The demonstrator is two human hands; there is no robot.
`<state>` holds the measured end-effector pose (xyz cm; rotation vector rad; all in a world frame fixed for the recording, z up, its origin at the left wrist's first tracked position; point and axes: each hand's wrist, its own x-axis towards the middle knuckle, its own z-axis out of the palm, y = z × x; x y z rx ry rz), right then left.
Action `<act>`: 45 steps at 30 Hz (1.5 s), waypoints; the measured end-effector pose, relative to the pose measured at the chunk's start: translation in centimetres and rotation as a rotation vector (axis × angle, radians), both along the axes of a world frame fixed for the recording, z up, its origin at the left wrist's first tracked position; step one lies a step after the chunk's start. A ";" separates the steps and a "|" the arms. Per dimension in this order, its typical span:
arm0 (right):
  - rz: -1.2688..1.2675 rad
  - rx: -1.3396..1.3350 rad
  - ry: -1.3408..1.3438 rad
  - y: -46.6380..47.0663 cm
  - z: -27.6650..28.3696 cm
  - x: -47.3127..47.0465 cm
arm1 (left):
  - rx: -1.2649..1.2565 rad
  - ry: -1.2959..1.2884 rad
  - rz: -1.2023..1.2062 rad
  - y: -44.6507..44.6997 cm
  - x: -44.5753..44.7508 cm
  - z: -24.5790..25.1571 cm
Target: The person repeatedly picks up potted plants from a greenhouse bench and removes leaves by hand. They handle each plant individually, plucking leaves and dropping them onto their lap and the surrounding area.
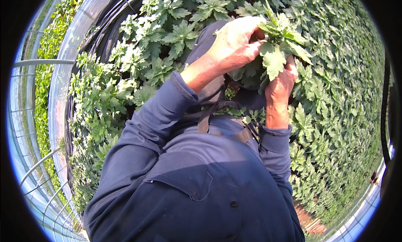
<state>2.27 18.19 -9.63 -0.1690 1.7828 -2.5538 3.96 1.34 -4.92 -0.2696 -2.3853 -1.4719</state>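
Note:
A bunch of leafy chrysanthemum-like sprigs is held up in front of me, its lobed green leaves fanning out at the top. Around its lower part, the fingers of my right hand are closed, partly covered by the hanging leaves. My left hand reaches across from the left, with thumb and fingertips pinched on the near side of the same bunch. Leaves hide exactly which stem or leaf those fingertips grip. Below the hands, some loose green leaves lie at my waist, by a dark strap.
Dense chrysanthemum-like plants surround me ahead and on both sides. At the left run black sheeting, clear plastic film and curved metal pipes. A bare reddish-brown patch shows at lower right.

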 end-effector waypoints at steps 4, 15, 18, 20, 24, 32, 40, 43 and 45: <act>-0.067 0.160 -0.022 0.0 -0.5 -0.2 | 0.309 -0.240 -0.117 -0.4 -0.7 -0.1; 0.041 0.092 0.051 -1.0 0.6 -0.1 | 0.488 -0.307 0.024 -0.7 -0.6 -1.8; -0.019 0.222 0.145 -1.3 1.2 0.0 | 0.174 -0.192 0.031 -0.9 -0.3 -1.3; -0.013 0.186 0.244 -1.6 1.4 0.1 | 0.416 -0.236 0.014 -1.4 -0.1 -0.3; -0.038 0.219 0.224 -2.3 1.2 -0.1 | 0.498 -0.353 -0.082 -2.8 -0.3 1.6; -0.002 0.198 0.235 -2.7 1.5 0.4 | 0.314 -0.476 -0.106 -4.0 -0.8 3.0; -0.005 0.253 0.311 -2.3 1.5 0.2 | 0.270 -0.433 -0.018 -3.8 -0.4 2.3; -0.134 0.494 0.575 -2.2 1.2 0.4 | 0.307 -0.337 -0.045 -3.3 -0.4 2.0; -0.279 0.759 0.717 -2.0 1.0 0.9 | 0.560 -0.378 -0.042 -3.1 -0.2 1.7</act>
